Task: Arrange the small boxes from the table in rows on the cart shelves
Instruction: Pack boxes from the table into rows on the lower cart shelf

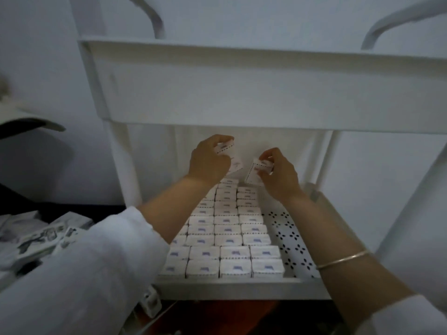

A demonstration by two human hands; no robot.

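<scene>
Both hands raised at the back of a white cart's lower shelf [290, 239], under the deep upper tray [242, 93]. Clutched in the left hand [208, 158], with curled fingers wrapped round them: small white boxes [226, 147] with dotted edging, tilted and lifted clear of everything below. Pinched between thumb and fingertips of the right hand [278, 174], just beside the left but not touching it: a further box [256, 171], also tilted, possibly with a second one behind it, though too blurred to tell for certain.

Directly beneath both hands and running back under the wrists and forearms: the shelved boxes [227, 233], packed edge to edge in tidy rows, label side up, partly hidden by the left forearm. To the right of those rows, below the right forearm: a bare strip of the shelf floor, perforated in a flower pattern.

On the right wrist, a thin metal bangle [343, 259]; on the left arm, a white sleeve [84, 262] ending near the elbow. Out beyond the left elbow, well apart from both hands: a loose heap of boxes [43, 235] on a dark table [72, 207], printed faces showing, too blurred to read. Beyond the right hand, a white upright post [326, 160] of the cart.
</scene>
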